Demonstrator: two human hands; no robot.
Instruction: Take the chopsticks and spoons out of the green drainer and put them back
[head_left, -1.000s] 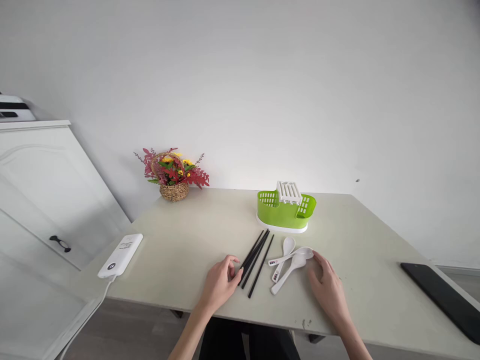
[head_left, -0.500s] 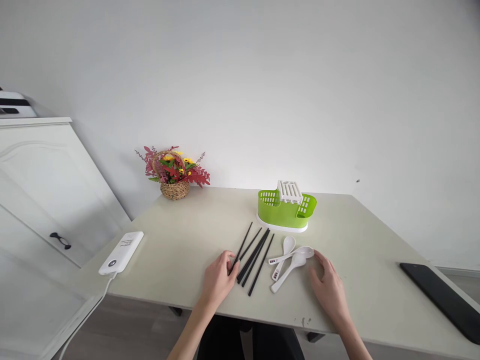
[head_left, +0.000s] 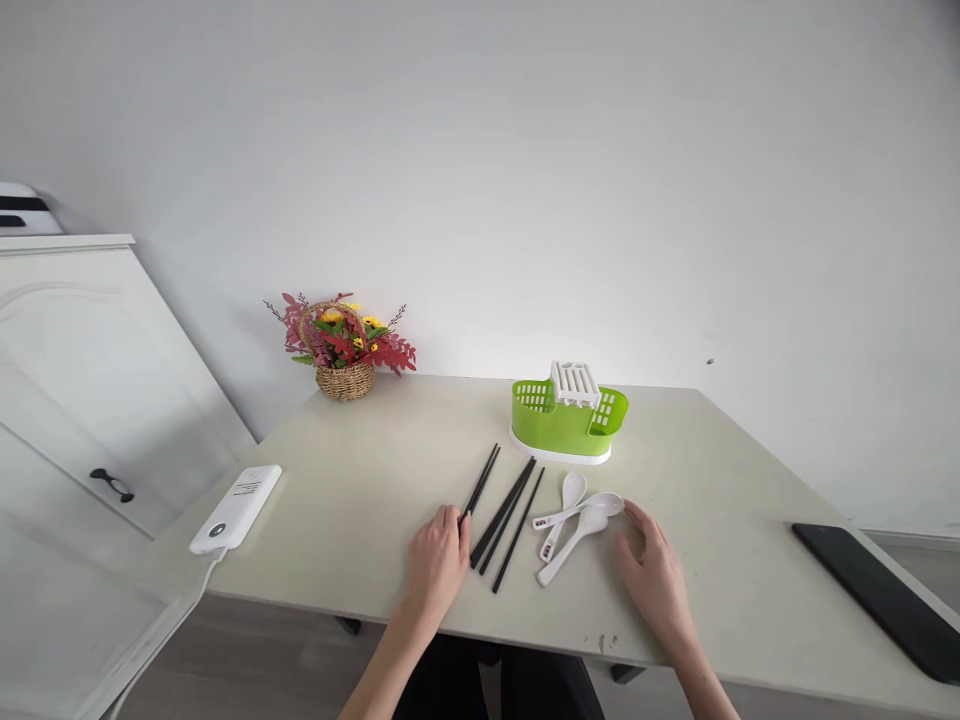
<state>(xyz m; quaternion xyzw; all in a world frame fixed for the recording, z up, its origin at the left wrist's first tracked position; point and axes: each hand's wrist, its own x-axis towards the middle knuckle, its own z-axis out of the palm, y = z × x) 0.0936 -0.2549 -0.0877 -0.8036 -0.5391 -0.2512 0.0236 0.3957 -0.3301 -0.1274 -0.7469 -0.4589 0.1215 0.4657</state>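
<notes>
My left hand is closed on a pair of black chopsticks, which lie side by side and point away from me. Just right of it, several more black chopsticks rest loosely on the table. Three white spoons overlap in a small heap beside those. My right hand rests on the table with thumb and fingers apart, its fingertips at the bowl of the rightmost spoon; whether they touch it I cannot tell. Behind the spoons stands a green utensil basket with a white slatted top piece and white base.
A wicker basket of artificial flowers stands at the back left. Near the left edge lies a white power bank with a cable running off the table. A black phone-like slab lies at the right. A white cabinet adjoins the left side.
My left hand has brought a second chopstick against the first, so two now lie together in its grip. My right hand stays beside the spoons. The view has shifted slightly.
</notes>
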